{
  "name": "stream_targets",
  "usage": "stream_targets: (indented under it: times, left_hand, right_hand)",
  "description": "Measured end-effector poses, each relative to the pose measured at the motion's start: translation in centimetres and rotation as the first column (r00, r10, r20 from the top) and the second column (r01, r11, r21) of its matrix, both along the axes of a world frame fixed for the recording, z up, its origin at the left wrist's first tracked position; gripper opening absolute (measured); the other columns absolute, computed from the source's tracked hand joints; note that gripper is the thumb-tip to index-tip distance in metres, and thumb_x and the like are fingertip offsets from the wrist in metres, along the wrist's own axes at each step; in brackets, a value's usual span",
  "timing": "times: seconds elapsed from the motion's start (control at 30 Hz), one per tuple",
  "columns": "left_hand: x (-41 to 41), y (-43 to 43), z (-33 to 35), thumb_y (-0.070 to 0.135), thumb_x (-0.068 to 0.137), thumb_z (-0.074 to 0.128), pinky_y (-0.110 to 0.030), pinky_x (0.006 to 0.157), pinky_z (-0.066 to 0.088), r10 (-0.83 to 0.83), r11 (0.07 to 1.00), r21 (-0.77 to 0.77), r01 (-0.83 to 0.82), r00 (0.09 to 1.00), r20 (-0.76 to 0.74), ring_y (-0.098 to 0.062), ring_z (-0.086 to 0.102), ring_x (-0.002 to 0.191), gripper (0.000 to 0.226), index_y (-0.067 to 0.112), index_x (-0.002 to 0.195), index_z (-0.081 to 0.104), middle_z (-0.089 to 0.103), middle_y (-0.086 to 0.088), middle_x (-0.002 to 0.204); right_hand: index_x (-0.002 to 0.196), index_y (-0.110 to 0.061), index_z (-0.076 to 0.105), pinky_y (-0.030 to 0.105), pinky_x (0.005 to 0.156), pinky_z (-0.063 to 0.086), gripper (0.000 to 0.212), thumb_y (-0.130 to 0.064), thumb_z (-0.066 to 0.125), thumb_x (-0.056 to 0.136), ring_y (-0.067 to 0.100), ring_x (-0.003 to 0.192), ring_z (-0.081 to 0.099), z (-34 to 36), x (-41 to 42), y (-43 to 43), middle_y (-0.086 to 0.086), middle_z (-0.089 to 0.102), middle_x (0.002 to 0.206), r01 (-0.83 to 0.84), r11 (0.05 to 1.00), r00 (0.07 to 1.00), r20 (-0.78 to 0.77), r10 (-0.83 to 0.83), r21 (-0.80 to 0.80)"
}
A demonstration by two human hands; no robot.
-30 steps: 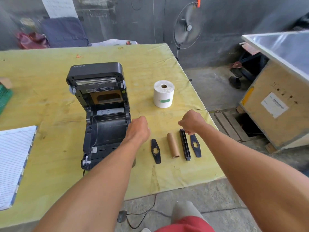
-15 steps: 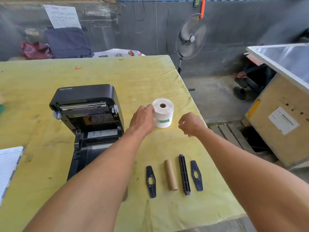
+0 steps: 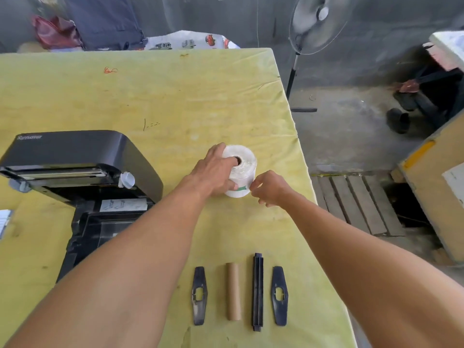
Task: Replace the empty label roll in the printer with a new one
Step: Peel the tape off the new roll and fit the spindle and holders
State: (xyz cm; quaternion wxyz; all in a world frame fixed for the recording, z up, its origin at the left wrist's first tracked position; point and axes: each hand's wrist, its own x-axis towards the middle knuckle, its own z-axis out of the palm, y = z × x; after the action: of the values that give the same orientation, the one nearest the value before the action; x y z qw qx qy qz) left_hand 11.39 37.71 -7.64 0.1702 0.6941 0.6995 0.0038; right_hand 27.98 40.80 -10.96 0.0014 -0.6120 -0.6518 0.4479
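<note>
A person's view down onto a yellow table (image 3: 175, 96). The printer (image 3: 82, 172) stood at the left with its lid open, and the part of its bay in view held no roll.

The old roll appeared to be already out. At the near edge lay one bare cardboard core (image 3: 233, 291), one black spindle (image 3: 257, 291) and two black end plates (image 3: 199, 295) (image 3: 279, 295), all apart in a row.

The one new roll (image 3: 242, 169) stood on end in the middle of the table, right of the printer and still sealed by one green tab (image 3: 242, 188). The left hand (image 3: 216, 172) gripped it, fingers curled over the top and thumb on its side. The right hand (image 3: 268, 188) had its fingertips pinched together at the tab's end, seemingly to peel it.

Still to do, by this reading: unseal the roll, put it on the spindle with both plates, seat it in the printer, feed the labels and close the lid.
</note>
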Motion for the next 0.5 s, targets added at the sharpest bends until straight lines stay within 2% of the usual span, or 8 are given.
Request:
stream_targets:
  times: [0.13, 0.23, 0.27, 0.3, 0.33, 0.4, 0.43, 0.5]
  left_hand:
    - [0.2, 1.0, -0.5, 0.043, 0.073, 0.078, -0.049, 0.116, 0.019, -0.007, 0.997, 0.080, 0.003, 0.999, 0.050, -0.027, -0.005, 0.150, 0.060, 0.015, 0.124, 0.064, 0.016, -0.012, 0.161]
    - [1.2, 0.8, -1.0, 0.046, 0.072, 0.079, -0.042, 0.108, 0.032, 0.244, 0.946, 0.138, -0.293, 0.925, 0.291, -0.030, 0.025, 0.142, 0.055, 0.002, 0.104, 0.068, 0.045, -0.014, 0.143]
    - [1.3, 0.6, -1.2, 0.049, 0.072, 0.078, -0.039, 0.098, 0.040, 0.361, 0.894, 0.100, -0.437, 0.834, 0.417, -0.032, 0.041, 0.130, 0.057, 0.000, 0.099, 0.067, 0.055, -0.014, 0.128]
    - [1.2, 0.3, -1.3, 0.051, 0.071, 0.077, -0.036, 0.085, 0.045, 0.466, 0.820, 0.009, -0.572, 0.677, 0.569, -0.033, 0.054, 0.115, 0.060, -0.002, 0.096, 0.066, 0.062, -0.014, 0.116]
    - [1.1, -0.2, -1.3, 0.051, 0.070, 0.078, -0.035, 0.077, 0.047, 0.537, 0.738, -0.127, -0.663, 0.462, 0.706, -0.033, 0.062, 0.104, 0.060, -0.002, 0.096, 0.067, 0.066, -0.015, 0.109]
    - [1.1, -1.5, -1.3, 0.046, 0.070, 0.079, -0.042, 0.082, 0.055, 0.580, 0.611, -0.388, -0.690, 0.057, 0.812, -0.033, 0.067, 0.095, 0.050, 0.005, 0.095, 0.067, 0.070, -0.016, 0.108]
    - [1.2, -2.2, -1.3, 0.044, 0.071, 0.079, -0.048, 0.085, 0.056, 0.578, 0.579, -0.462, -0.672, -0.061, 0.813, -0.033, 0.068, 0.091, 0.043, 0.009, 0.093, 0.065, 0.070, -0.014, 0.105]
    - [1.5, -3.5, -1.1, 0.040, 0.073, 0.078, -0.052, 0.081, 0.058, 0.561, 0.549, -0.535, -0.642, -0.192, 0.805, -0.030, 0.068, 0.081, 0.034, 0.015, 0.088, 0.061, 0.068, -0.009, 0.093]
  right_hand:
    - [0.113, 0.004, 0.067, 0.044, 0.080, 0.059, 0.027, -0.003, 0.052, 0.092, 0.036, 0.083, 0.071, 0.1, 0.6, 0.3, 0.015, 0.067, 0.088, 0.021, 1.000, 0.999, -0.045, -0.021, -0.009]
    - [0.111, -0.003, 0.066, 0.036, 0.066, 0.054, 0.021, -0.004, 0.059, 0.092, 0.025, 0.070, 0.061, 0.8, 2.1, 0.3, 0.014, 0.064, 0.088, 0.096, 0.995, 0.981, -0.170, -0.094, 0.004]
    - [0.112, -0.006, 0.065, 0.033, 0.062, 0.051, 0.022, -0.003, 0.060, 0.090, 0.024, 0.069, 0.059, 1.2, 2.7, 0.1, 0.013, 0.063, 0.087, 0.131, 0.991, 0.964, -0.234, -0.125, 0.009]
    - [0.113, -0.009, 0.065, 0.030, 0.061, 0.049, 0.025, -0.004, 0.063, 0.089, 0.024, 0.072, 0.059, 1.6, 3.1, 0.0, 0.012, 0.063, 0.088, 0.155, 0.987, 0.948, -0.286, -0.139, 0.035]
    - [0.114, -0.012, 0.065, 0.030, 0.063, 0.049, 0.028, -0.007, 0.066, 0.087, 0.024, 0.078, 0.060, 2.1, 3.3, -0.2, 0.010, 0.065, 0.092, 0.164, 0.983, 0.938, -0.322, -0.129, 0.082]
    - [0.118, -0.021, 0.066, 0.031, 0.073, 0.050, 0.035, -0.015, 0.073, 0.084, 0.023, 0.093, 0.062, 3.1, 3.2, -0.7, 0.008, 0.064, 0.109, 0.158, 0.968, 0.929, -0.362, -0.078, 0.196]
    - [0.120, -0.026, 0.066, 0.031, 0.077, 0.050, 0.039, -0.020, 0.076, 0.082, 0.021, 0.097, 0.061, 3.7, 2.9, -1.1, 0.006, 0.062, 0.117, 0.153, 0.959, 0.927, -0.372, -0.056, 0.238]
    - [0.122, -0.033, 0.065, 0.030, 0.081, 0.047, 0.047, -0.028, 0.081, 0.078, 0.018, 0.103, 0.057, 4.7, 2.2, -2.0, 0.001, 0.055, 0.126, 0.115, 0.942, 0.935, -0.354, 0.005, 0.316]
